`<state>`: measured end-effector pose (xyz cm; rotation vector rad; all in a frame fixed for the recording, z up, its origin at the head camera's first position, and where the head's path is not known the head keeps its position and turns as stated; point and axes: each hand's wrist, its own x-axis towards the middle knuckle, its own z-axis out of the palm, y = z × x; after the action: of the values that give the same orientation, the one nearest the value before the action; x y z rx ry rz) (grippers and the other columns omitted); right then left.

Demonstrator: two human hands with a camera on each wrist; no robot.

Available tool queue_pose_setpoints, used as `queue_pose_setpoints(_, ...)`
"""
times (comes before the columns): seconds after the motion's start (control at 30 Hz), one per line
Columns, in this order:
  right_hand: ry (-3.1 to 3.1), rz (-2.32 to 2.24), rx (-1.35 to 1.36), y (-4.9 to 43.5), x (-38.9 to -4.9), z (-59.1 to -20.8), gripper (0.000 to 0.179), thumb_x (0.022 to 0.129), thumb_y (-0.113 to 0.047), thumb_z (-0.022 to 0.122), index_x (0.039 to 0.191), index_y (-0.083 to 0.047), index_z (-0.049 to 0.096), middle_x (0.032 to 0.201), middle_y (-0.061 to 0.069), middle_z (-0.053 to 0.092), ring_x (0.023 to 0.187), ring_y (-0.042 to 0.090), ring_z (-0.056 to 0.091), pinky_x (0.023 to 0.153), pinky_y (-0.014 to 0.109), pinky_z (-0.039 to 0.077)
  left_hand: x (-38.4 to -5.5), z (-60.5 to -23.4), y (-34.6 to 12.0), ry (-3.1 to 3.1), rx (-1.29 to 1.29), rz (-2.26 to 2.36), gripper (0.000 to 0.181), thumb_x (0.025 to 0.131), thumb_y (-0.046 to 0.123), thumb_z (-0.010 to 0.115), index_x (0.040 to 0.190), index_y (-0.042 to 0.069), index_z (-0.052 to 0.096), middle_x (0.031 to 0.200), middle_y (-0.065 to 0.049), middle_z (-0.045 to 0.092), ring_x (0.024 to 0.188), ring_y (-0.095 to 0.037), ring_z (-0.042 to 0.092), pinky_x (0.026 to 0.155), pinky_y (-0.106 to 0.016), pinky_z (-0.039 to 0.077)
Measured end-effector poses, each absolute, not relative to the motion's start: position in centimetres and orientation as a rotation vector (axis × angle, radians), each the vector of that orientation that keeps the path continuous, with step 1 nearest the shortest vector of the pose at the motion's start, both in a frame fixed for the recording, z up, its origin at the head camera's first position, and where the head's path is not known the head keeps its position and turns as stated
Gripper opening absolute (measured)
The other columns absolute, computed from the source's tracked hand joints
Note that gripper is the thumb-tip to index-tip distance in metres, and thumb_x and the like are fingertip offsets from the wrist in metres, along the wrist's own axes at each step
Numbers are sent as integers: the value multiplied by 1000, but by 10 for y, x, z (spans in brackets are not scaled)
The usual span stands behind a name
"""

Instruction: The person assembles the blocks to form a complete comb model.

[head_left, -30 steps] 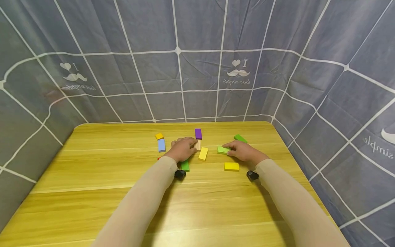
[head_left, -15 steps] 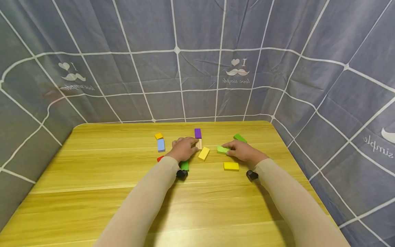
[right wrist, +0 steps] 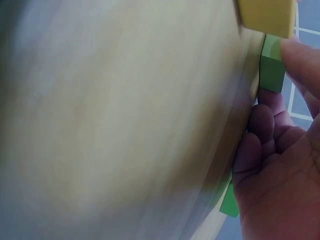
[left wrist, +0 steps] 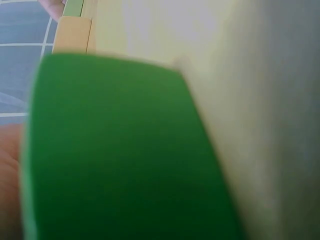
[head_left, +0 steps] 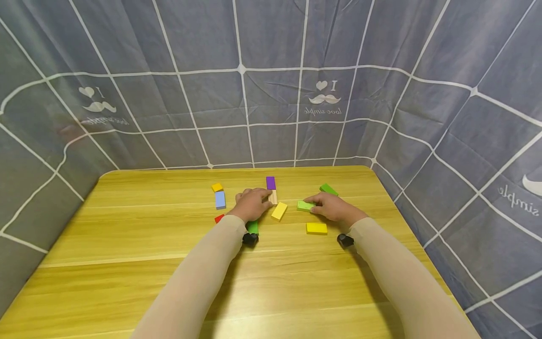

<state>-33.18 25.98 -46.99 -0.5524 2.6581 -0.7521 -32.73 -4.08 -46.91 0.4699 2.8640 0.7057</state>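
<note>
Over the wooden table, my left hand (head_left: pixel 251 205) holds a plain wood block (head_left: pixel 273 197) by thumb and index finger. A purple block (head_left: pixel 270 182) lies at its far end, and a pale yellow block (head_left: pixel 279 211) lies slanted near its close end. Partly under my left wrist is a green block (head_left: pixel 252 227); this green block (left wrist: pixel 120 145) fills much of the left wrist view. My right hand (head_left: pixel 334 208) pinches a light green block (head_left: pixel 304 205) between thumb and fingers, and the right wrist view shows the thumb against that block (right wrist: pixel 272 67).
Left of my left hand lie a blue block (head_left: pixel 220 200), an orange block (head_left: pixel 217 187) and a red block (head_left: pixel 219 218). Near my right hand are a darker green block (head_left: pixel 328 189) and a yellow block (head_left: pixel 316 229). A grey curtain (head_left: pixel 271 103) stands behind the table (head_left: pixel 127 226).
Between the first two frames the pale yellow block turned slightly clockwise and the wood block shifted a little right. More of the red block shows beside my left sleeve. My right hand stays put.
</note>
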Motion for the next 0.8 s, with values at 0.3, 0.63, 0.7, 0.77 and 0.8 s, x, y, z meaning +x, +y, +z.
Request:
queue_pose_setpoints(0.3, 2653, -753, -547, 260, -332, -470, 43, 107, -18, 62, 150, -12, 60, 130, 11, 70, 105, 20, 60, 101, 44, 50, -329, -471, -40, 2862, 449, 738, 52, 106, 38, 63, 156, 24, 54, 161, 0, 53, 146, -36, 46, 114, -58, 27)
queue_pose_setpoints(0.63, 2648, -773, -557, 261, -333, -470, 43, 107, -16, 62, 150, -10, 60, 135, 12, 70, 110, 21, 61, 104, 46, 50, -331, -474, -41, 2847, 430, 738, 55, 106, 42, 61, 158, 26, 51, 162, 1, 51, 146, -35, 45, 116, -58, 25)
queue_pose_setpoints(0.7, 2642, -782, -564, 261, -333, -470, 43, 107, -16, 62, 150, -9, 60, 136, 13, 69, 112, 21, 62, 104, 46, 50, -331, -473, -42, 2841, 427, 749, 55, 106, 41, 62, 158, 26, 51, 162, 0, 52, 146, -35, 45, 116, -58, 25)
queue_pose_setpoints(0.77, 2637, -791, -566, 261, -332, -471, 43, 107, -16, 62, 150, -9, 60, 135, 13, 70, 112, 21, 62, 104, 46, 50, -330, -472, -42, 2836, 427, 761, 55, 106, 41, 62, 158, 25, 51, 162, 0, 52, 146, -35, 45, 115, -58, 25)
queue_pose_setpoints(0.8, 2634, -798, -567, 261, -332, -471, 43, 107, -16, 62, 149, -9, 60, 134, 12, 70, 112, 21, 62, 104, 46, 50, -330, -472, -42, 2836, 428, 763, 55, 106, 41, 62, 158, 25, 51, 161, 0, 52, 146, -36, 45, 115, -58, 25)
